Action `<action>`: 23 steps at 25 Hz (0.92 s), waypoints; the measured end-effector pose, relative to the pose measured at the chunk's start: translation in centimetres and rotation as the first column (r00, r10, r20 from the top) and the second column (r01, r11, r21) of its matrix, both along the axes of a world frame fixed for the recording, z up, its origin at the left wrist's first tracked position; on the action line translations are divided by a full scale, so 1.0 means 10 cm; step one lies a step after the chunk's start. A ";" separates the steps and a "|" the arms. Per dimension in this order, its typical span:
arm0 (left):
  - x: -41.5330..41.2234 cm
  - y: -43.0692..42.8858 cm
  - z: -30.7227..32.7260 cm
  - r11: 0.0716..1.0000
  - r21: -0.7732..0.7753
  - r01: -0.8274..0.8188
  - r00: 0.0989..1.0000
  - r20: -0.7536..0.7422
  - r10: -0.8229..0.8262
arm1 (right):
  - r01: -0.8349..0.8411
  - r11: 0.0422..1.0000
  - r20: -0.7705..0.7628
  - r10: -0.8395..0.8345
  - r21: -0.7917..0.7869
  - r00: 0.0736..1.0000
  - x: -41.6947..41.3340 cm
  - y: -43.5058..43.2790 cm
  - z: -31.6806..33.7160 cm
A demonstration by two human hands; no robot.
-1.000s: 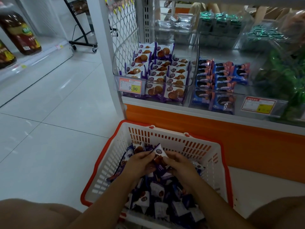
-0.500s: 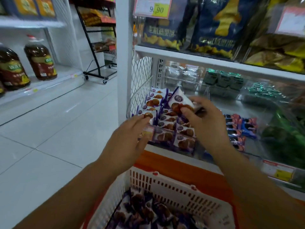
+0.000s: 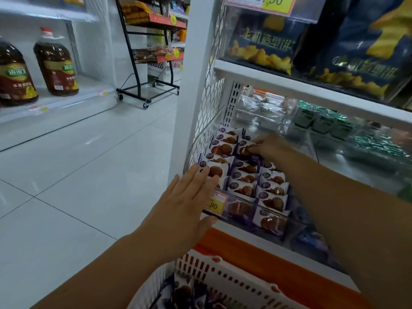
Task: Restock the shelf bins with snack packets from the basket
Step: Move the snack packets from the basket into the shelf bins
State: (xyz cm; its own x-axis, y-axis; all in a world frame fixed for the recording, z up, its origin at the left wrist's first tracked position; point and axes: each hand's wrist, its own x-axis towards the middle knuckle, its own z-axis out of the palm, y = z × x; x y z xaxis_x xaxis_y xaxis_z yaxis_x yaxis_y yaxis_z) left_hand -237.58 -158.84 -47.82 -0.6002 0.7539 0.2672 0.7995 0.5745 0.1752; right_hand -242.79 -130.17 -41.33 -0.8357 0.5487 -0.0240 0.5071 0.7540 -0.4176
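Below the white shelf [image 3: 289, 82] stands the basket [image 3: 223, 277] (some snack packets [image 3: 182, 293] lie inside). The clear bin [image 3: 313, 150] on the shelf is full of them too. The left hand [image 3: 185, 204] is flat, fingers straight, at the bin's front corner. The right hand [image 3: 269, 146] pinches one packet [image 3: 244, 150] near the back.

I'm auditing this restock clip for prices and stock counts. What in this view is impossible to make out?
All in the head view:
Bin price tag: the left hand covers its leading digit.
Upper price label: cut off by the top edge.
Basket: cut off by the bottom edge, so the remaining count is unknown.
Cookie packet: pinched by the right hand, which hides part of it.
Green wrappers: blurred, unreadable.
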 end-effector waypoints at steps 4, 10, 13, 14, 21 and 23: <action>-0.02 0.01 -0.01 0.999 0.035 0.019 0.999 0.043 -0.021 | 0.098 0.994 -0.067 -0.095 0.049 0.993 -0.07 0.01 -0.19; 0.06 0.03 -0.05 0.988 0.155 -0.017 0.999 0.040 0.011 | 0.175 0.982 -0.191 -0.158 0.073 0.969 0.13 -0.14 -0.13; 0.33 0.02 -0.09 0.917 0.398 -0.028 0.999 -0.015 0.037 | 0.035 0.999 -0.557 -0.020 0.017 0.830 0.63 -0.51 0.08; 0.43 0.02 -0.15 0.888 0.459 -0.024 0.999 -0.025 0.040 | -0.037 0.999 -0.667 0.026 -0.003 0.745 0.87 -0.67 0.06; 1.16 -0.22 -1.57 0.949 -0.180 0.260 0.911 0.371 -0.180 | 0.014 0.965 -0.270 -0.087 -0.262 0.959 2.44 -1.34 -1.87; 1.30 -0.34 -1.88 0.876 -0.379 0.297 0.888 0.448 -0.107 | -0.007 0.953 0.107 0.041 -0.304 0.993 2.80 -1.25 -2.64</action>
